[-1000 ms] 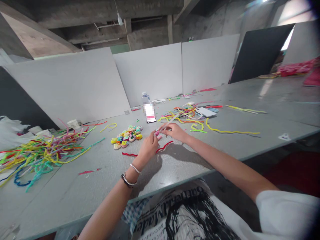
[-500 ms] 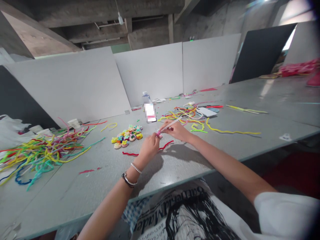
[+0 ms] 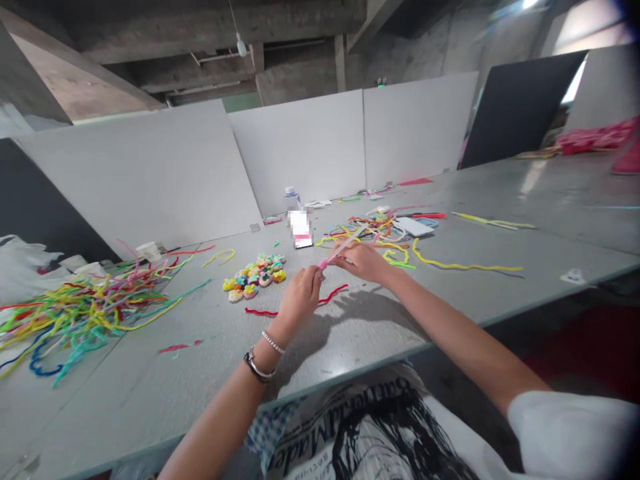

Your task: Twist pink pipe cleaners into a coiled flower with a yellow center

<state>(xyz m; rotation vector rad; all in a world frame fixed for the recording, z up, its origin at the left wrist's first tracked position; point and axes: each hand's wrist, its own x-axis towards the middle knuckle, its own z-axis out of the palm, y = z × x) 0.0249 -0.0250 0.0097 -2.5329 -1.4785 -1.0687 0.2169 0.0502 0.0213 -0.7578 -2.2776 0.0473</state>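
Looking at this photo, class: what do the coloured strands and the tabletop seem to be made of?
Coloured strands: probably fuzzy pipe cleaners, matte and soft-edged, holding bends as if wired. Tabletop: a smooth grey surface, perhaps laminate or coated board, its sheen catching light. The left hand and right hand hold a pale strand.

Grey table (image 3: pixel 350 333), red strand (image 3: pixel 330 295), multicoloured pipe-cleaner heap (image 3: pixel 85 307).
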